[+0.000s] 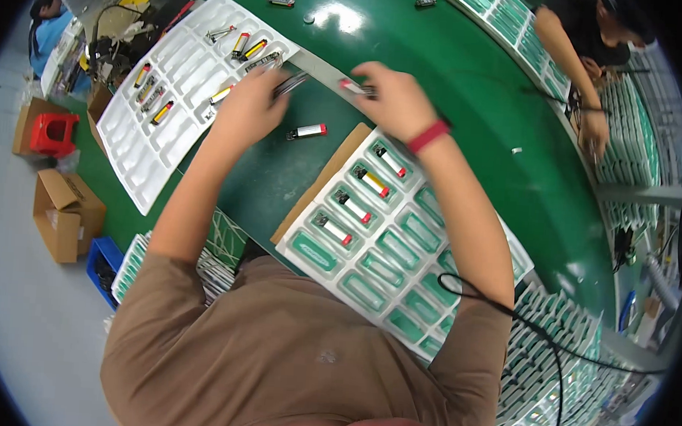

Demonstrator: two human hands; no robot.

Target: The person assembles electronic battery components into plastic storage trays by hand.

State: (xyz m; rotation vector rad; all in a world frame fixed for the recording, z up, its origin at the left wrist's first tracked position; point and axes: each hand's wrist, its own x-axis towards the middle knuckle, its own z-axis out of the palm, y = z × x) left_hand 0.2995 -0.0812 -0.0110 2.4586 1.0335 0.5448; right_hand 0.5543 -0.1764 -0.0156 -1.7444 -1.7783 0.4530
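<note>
My left hand (250, 106), blurred by motion, is closed on a thin dark and silvery piece (289, 85) that I cannot make out well. Between the fingers of my right hand (401, 106) is a small battery cell (355, 87) with a red end, also smeared. Another battery cell (307, 132), white with a red end, lies on the table below and between my hands. Nearest my right forearm is a white tray (338, 278) with green-looking pockets. Its left column holds several cells, among them a yellow one (372, 182). Beside my left hand lies another white tray (135, 193).
Several cells, including a yellow one (162, 112), lie scattered in the left tray. More small parts (280, 1) rest on the green table (474, 80). Stacked trays (550, 366) stand at the right, with a black cable (537, 328) across. A co-worker's hand (593, 135) is at the far right.
</note>
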